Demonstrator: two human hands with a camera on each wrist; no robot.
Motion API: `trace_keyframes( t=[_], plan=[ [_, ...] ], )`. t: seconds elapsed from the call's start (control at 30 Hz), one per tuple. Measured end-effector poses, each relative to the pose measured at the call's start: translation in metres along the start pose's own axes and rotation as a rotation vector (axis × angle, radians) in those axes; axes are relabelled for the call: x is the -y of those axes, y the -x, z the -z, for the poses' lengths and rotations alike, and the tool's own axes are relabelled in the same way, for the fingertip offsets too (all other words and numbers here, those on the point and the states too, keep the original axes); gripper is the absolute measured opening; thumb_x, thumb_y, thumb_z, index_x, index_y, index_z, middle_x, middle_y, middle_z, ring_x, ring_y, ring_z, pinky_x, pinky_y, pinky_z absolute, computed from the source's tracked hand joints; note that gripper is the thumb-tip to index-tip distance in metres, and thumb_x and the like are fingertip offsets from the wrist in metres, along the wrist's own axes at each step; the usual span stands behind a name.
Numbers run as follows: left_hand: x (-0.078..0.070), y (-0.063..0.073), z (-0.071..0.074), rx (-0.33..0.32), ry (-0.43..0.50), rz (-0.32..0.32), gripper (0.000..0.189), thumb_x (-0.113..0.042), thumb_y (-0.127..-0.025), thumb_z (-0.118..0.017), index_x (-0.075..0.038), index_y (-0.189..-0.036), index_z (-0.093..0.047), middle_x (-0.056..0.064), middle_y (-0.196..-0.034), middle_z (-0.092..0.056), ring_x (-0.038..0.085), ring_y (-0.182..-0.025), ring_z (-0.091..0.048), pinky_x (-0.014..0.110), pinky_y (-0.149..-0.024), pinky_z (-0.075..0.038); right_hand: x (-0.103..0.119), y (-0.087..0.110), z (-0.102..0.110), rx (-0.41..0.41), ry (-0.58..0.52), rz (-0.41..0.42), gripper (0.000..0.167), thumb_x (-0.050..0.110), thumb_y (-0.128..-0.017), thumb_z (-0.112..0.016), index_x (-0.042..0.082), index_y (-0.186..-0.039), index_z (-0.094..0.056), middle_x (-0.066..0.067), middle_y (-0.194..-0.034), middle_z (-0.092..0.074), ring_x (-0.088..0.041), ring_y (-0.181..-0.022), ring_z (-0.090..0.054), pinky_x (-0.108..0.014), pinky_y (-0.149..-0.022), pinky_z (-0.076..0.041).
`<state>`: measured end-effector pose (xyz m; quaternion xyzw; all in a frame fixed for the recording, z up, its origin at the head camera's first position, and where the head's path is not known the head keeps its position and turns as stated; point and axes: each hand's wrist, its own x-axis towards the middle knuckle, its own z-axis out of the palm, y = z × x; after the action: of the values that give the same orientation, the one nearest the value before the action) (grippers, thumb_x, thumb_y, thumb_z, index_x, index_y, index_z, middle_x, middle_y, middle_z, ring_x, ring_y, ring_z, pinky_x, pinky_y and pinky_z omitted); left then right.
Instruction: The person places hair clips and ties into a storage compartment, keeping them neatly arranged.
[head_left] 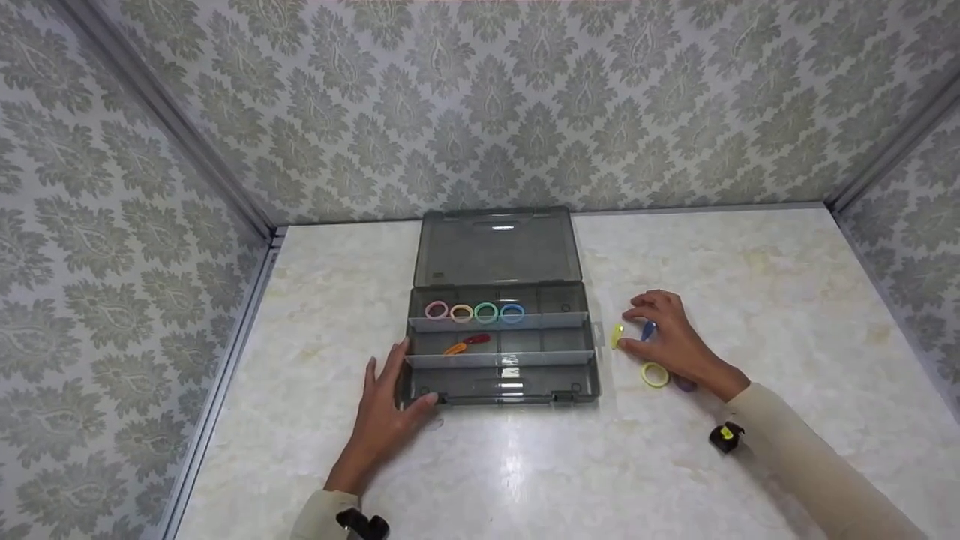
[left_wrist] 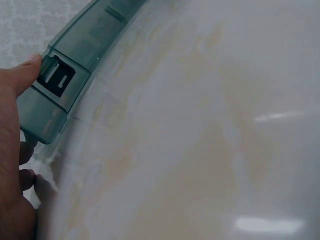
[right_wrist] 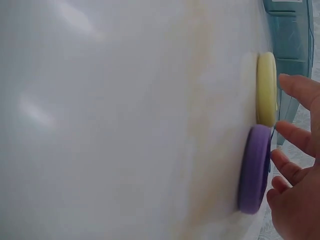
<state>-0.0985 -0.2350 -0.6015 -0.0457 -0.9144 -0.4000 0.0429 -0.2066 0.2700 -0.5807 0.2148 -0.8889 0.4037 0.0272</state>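
Note:
My left hand (head_left: 382,420) rests at the front left corner of a grey see-through compartment box (head_left: 504,388), thumb on the front edge and fingers along the left side. In the left wrist view the thumb touches near a latch (left_wrist: 56,76). To the right of the box, my right hand (head_left: 667,341) hovers with spread fingers, its thumb and forefinger on either side of a small yellow clip (head_left: 616,336); contact is unclear. A blue clip (head_left: 648,330) lies partly under this hand. Close to the wrist are a yellow ring (head_left: 655,374) and a purple ring (right_wrist: 254,170), hair-tie-like.
The box lid (head_left: 496,247) is folded back. Pink (head_left: 436,301), peach, green and blue rings (head_left: 512,305) line the back compartment. Orange (head_left: 454,349) and red clips (head_left: 478,339) lie in the middle one. Patterned walls (head_left: 487,112) border the marbled table (head_left: 787,315).

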Motion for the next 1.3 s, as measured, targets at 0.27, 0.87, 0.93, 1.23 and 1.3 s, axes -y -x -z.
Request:
trace_keyframes(
  t=[0.27,0.87,0.93,1.23,1.3],
  plan=[
    [-0.001,0.000,0.000,0.009,0.025,0.018,0.101,-0.054,-0.097,-0.080,-0.029,-0.178,-0.024,0.013,-0.182,-0.027,0.052,-0.167,-0.008,0.076,-0.130,-0.010,0.001,0.004,-0.007,-0.015,0.075,0.027,0.045,0.022,-0.088,-0.093,0.000,-0.125,-0.076,-0.025,-0.152,-0.052,-0.047,-0.150,-0.030,-0.069,-0.117,-0.033],
    [-0.002,0.000,0.000,0.008,0.003,0.026,0.099,-0.052,-0.098,-0.080,-0.025,-0.177,-0.026,0.016,-0.181,-0.026,0.058,-0.166,-0.005,0.081,-0.127,-0.014,0.004,0.004,-0.017,-0.083,0.108,0.118,0.037,0.017,-0.088,-0.094,0.000,-0.116,-0.078,-0.028,-0.141,-0.059,-0.053,-0.146,-0.037,-0.072,-0.115,-0.033],
    [-0.002,0.000,0.001,0.009,0.003,0.023,0.099,-0.051,-0.098,-0.080,-0.024,-0.177,-0.027,0.016,-0.181,-0.026,0.056,-0.166,-0.007,0.078,-0.129,-0.012,0.004,0.004,-0.018,-0.087,0.114,0.131,0.037,0.016,-0.087,-0.094,-0.001,-0.115,-0.078,-0.029,-0.139,-0.060,-0.054,-0.144,-0.038,-0.072,-0.115,-0.034],
    [-0.004,0.001,0.002,0.004,0.008,0.002,0.101,-0.051,-0.097,-0.081,-0.022,-0.177,-0.026,0.016,-0.181,-0.028,0.050,-0.167,-0.015,0.071,-0.133,-0.007,0.006,0.006,-0.018,-0.065,0.093,0.105,0.035,0.014,-0.088,-0.094,-0.002,-0.115,-0.079,-0.029,-0.141,-0.059,-0.052,-0.145,-0.038,-0.069,-0.116,-0.034],
    [-0.003,0.000,0.002,0.004,0.003,0.002,0.100,-0.051,-0.098,-0.081,-0.022,-0.177,-0.026,0.016,-0.181,-0.028,0.051,-0.167,-0.015,0.073,-0.132,-0.008,0.007,0.006,-0.017,-0.055,0.087,0.086,0.033,0.016,-0.090,-0.093,-0.001,-0.115,-0.079,-0.028,-0.143,-0.059,-0.050,-0.147,-0.037,-0.070,-0.116,-0.033]
  ],
)
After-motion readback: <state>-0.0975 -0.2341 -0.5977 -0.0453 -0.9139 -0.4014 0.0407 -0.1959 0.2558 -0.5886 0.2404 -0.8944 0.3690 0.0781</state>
